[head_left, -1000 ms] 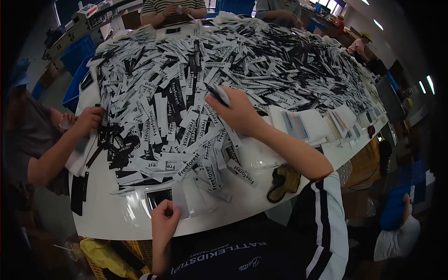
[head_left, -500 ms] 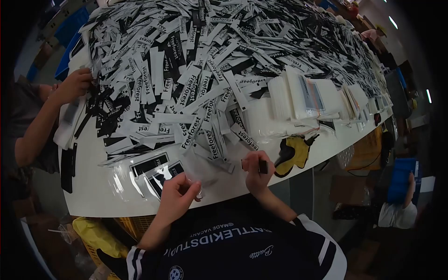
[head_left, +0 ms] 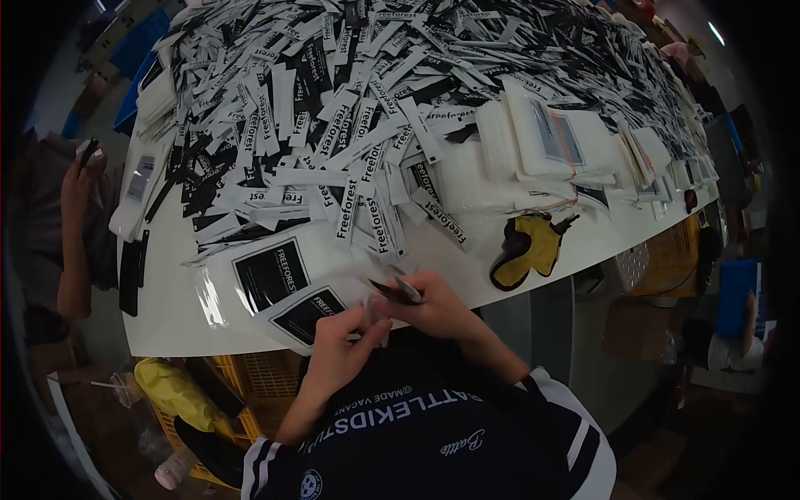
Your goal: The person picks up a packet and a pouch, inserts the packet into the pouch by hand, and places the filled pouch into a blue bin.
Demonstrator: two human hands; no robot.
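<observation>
My left hand [head_left: 342, 337] pinches the mouth of a small clear plastic bag [head_left: 372, 310] at the near table edge. My right hand [head_left: 433, 304] meets it there, gripping a black and a white label strip [head_left: 398, 290] whose ends sit at the bag's opening. Just left of my hands lie clear bags with black "FREEFOREST" cards [head_left: 271, 275] inside. A big heap of black and white "Freeforest" strips [head_left: 350, 108] covers the white table [head_left: 175, 317] beyond.
Stacks of clear bags [head_left: 546, 137] sit at the right. A yellow and black glove [head_left: 529, 246] lies near the right table edge. Another person's hand [head_left: 83, 171] is raised at the far left. Yellow crates [head_left: 250, 379] stand under the table.
My right hand carried the strips from the right over to my left hand and the bag. The person at the left lifted a hand off the table.
</observation>
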